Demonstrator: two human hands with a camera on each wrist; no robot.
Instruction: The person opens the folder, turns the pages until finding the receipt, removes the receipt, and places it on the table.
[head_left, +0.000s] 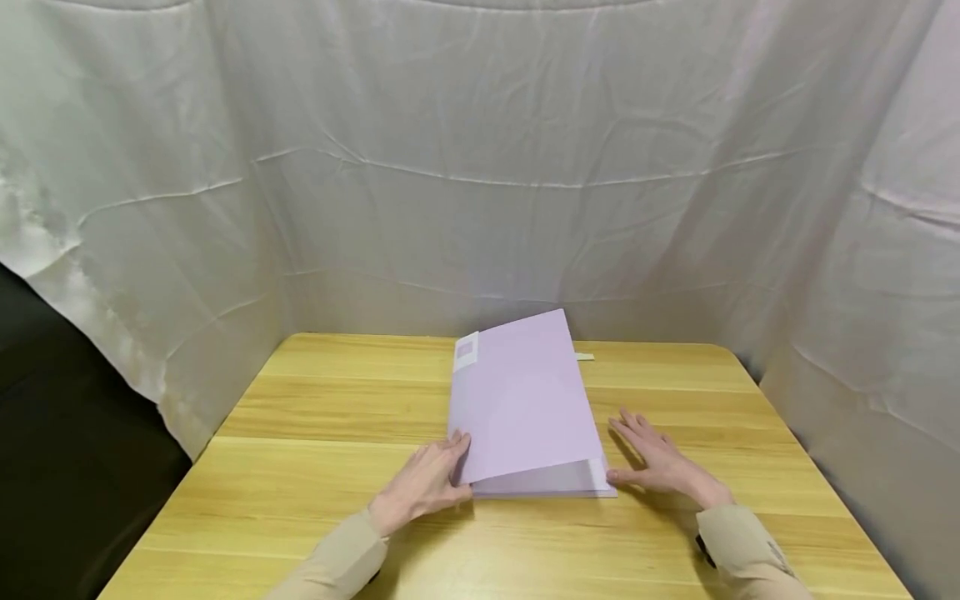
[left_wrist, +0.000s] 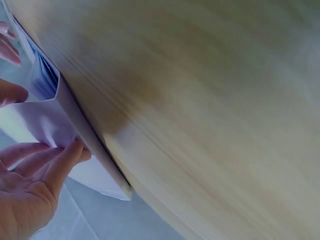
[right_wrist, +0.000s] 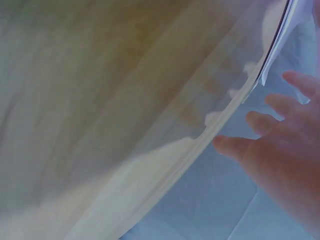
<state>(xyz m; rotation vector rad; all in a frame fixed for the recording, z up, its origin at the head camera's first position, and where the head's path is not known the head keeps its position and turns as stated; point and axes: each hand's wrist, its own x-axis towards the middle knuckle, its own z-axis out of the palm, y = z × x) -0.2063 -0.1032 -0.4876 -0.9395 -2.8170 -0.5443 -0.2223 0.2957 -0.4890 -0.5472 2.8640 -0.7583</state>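
A light purple document folder (head_left: 525,400) lies on the wooden table, its front cover raised a little along the right side. Pale inner sheets (left_wrist: 44,75) show at its near end in the left wrist view. At the spine, near the folder's lower left corner, my left hand (head_left: 426,482) touches the edge with extended fingers (left_wrist: 60,167), thumb apart from them. To the right, my right hand (head_left: 660,462) is spread with straight fingers, its thumb tip close to the folder's lower right corner; whether it touches cannot be told.
A white label (head_left: 466,351) marks the folder's upper left. Beyond its right edge a small white strip (head_left: 585,357) pokes out. The wooden table (head_left: 337,400) is bordered by grey curtains (head_left: 525,208), with a dark area (head_left: 67,450) on the left.
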